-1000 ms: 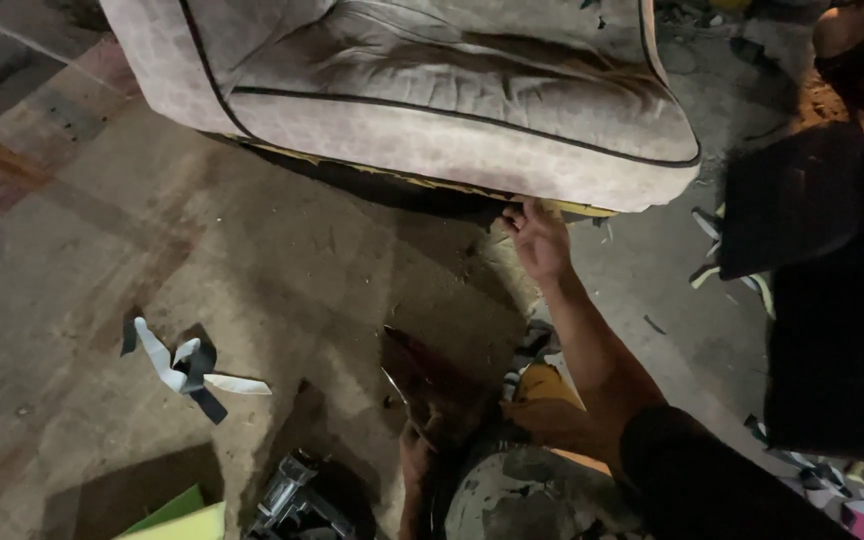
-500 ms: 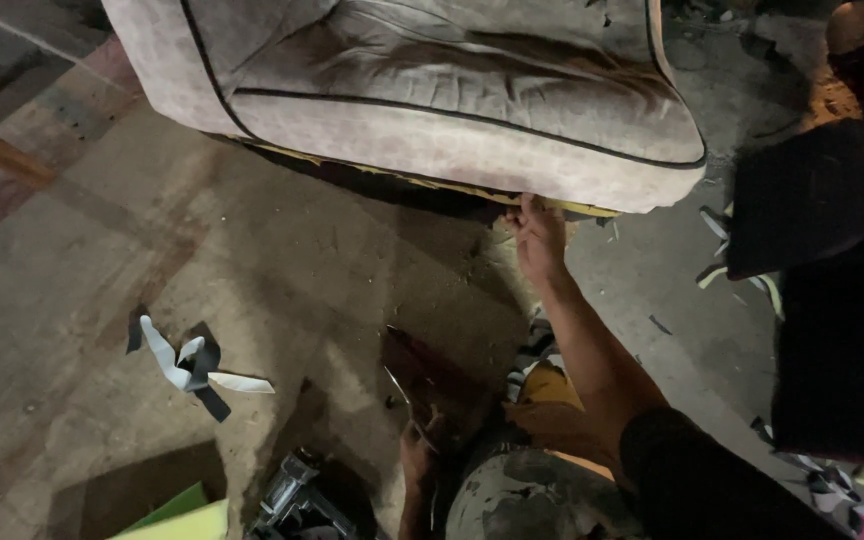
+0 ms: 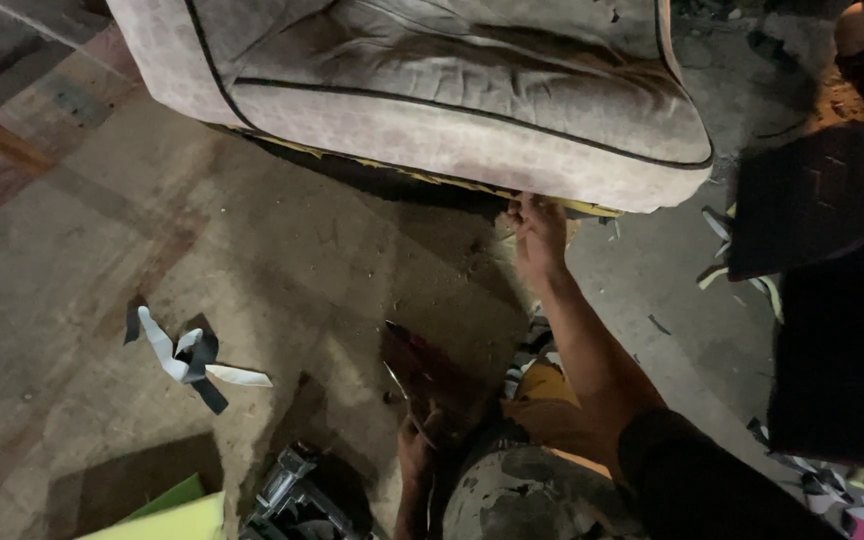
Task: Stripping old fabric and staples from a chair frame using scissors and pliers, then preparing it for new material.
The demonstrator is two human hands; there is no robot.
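A worn beige sofa (image 3: 472, 90) with dark piping lies on the concrete floor. My right hand (image 3: 537, 232) reaches forward with its fingers curled under the sofa's lower front edge, beside a yellow strip (image 3: 562, 205) of the underside. My left hand (image 3: 414, 452) is low by my knee, closed around a thin metal tool (image 3: 397, 385) that points toward the sofa. Its grip is in shadow and hard to make out.
Scraps of white and dark fabric (image 3: 192, 358) lie on the floor to the left. A metal power tool (image 3: 282, 490) and a yellow-green sheet (image 3: 167, 515) sit at the bottom edge. A dark panel (image 3: 807, 200) and more scraps are on the right.
My right hand stays at the sofa's lower edge. The view has shifted slightly; nothing else has visibly moved.
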